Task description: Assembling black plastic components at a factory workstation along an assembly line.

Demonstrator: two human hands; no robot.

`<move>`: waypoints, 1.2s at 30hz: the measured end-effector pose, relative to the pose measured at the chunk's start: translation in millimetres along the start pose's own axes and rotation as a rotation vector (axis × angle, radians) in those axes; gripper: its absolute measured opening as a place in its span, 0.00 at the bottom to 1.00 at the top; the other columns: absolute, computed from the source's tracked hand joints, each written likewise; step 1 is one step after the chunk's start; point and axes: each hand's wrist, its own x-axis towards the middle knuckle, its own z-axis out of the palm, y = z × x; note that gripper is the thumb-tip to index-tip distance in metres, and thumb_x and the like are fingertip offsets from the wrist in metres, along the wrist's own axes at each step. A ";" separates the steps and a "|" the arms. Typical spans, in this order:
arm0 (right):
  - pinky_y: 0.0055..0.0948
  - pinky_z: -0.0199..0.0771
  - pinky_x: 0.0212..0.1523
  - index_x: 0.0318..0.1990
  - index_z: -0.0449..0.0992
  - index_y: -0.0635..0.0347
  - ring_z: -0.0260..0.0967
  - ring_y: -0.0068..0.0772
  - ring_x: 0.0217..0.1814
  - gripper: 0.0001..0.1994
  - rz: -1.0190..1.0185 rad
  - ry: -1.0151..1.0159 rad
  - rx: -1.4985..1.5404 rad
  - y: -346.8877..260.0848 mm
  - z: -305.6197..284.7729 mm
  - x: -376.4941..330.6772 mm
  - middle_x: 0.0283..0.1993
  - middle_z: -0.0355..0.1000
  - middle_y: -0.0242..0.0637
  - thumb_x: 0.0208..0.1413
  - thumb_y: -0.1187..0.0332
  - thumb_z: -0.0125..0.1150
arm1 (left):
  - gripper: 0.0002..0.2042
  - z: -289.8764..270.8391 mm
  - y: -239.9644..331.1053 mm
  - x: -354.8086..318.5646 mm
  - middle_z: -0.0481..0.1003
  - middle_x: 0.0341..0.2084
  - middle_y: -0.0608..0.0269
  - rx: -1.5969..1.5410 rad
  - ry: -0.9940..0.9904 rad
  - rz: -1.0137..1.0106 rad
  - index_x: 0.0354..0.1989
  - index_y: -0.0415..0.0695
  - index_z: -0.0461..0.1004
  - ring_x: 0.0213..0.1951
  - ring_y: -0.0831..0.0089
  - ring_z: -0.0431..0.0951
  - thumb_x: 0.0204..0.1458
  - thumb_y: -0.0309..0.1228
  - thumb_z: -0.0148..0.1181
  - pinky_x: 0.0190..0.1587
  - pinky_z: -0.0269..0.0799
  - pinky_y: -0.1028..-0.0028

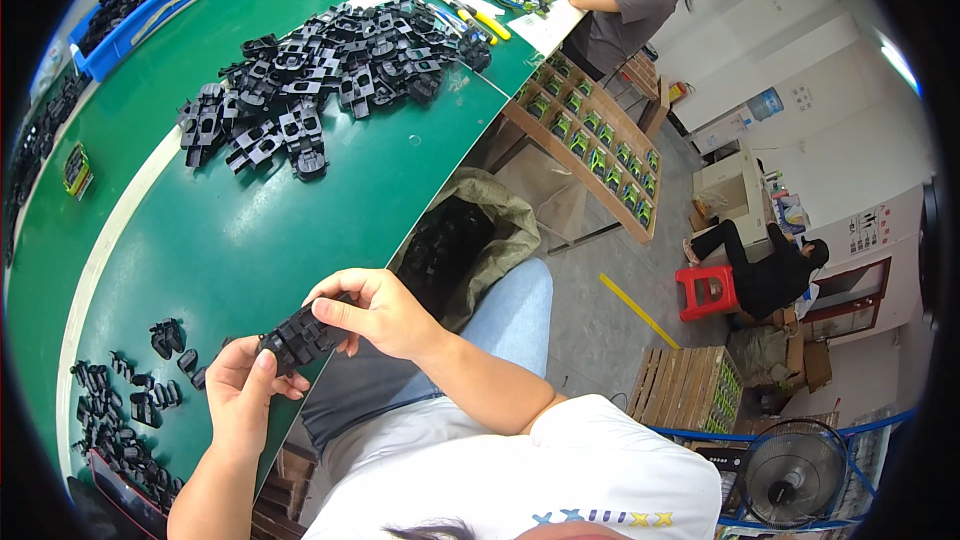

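Green tabletop (290,240), grey floor (590,315), white wall (850,175), handheld black part (297,340)

With the part (298,337) btwn our L hand (240,385) & R hand (375,312) as centre, we've a big pile (335,65) on the tbl (300,240) at 12 o'clock, bin (100,62) at 11, sm. pcs (110,430) at 8, sack (510,215) at 2, rack (560,158) beyond; sack's contents (445,245) prob. pcs, too dim.
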 end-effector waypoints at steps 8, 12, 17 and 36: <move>0.13 0.67 0.21 0.36 0.73 0.63 0.65 0.14 0.21 0.13 -0.041 -0.011 -0.134 -0.4 5.9 -4.2 0.26 0.70 0.30 0.46 0.68 0.67 | 0.09 -0.3 0.8 1.9 0.75 0.27 0.54 -0.011 -0.022 0.013 0.37 0.34 0.69 0.25 0.72 0.77 0.55 0.29 0.51 0.27 0.74 0.78; 0.13 0.67 0.21 0.36 0.72 0.63 0.65 0.14 0.21 0.12 0.004 0.018 -0.088 -1.8 4.2 -2.9 0.26 0.70 0.30 0.46 0.69 0.67 | 0.09 0.8 0.8 3.3 0.75 0.27 0.55 0.002 -0.024 0.011 0.37 0.34 0.69 0.25 0.72 0.77 0.55 0.29 0.52 0.27 0.74 0.78; 0.12 0.67 0.20 0.38 0.72 0.64 0.66 0.14 0.21 0.14 0.026 0.011 -0.116 -4.4 8.9 -2.7 0.27 0.69 0.30 0.46 0.69 0.67 | 0.09 -1.7 -1.8 0.1 0.75 0.27 0.54 -0.001 -0.004 0.025 0.37 0.33 0.69 0.24 0.72 0.77 0.55 0.28 0.52 0.27 0.74 0.78; 0.16 0.66 0.22 0.39 0.71 0.65 0.66 0.19 0.24 0.21 -0.521 0.176 -0.281 -44.2 -43.3 33.8 0.28 0.71 0.35 0.58 0.51 0.50 | 0.08 -3.1 -1.5 -2.4 0.75 0.29 0.53 -0.069 -0.039 -0.016 0.38 0.34 0.69 0.24 0.70 0.77 0.55 0.27 0.50 0.26 0.74 0.76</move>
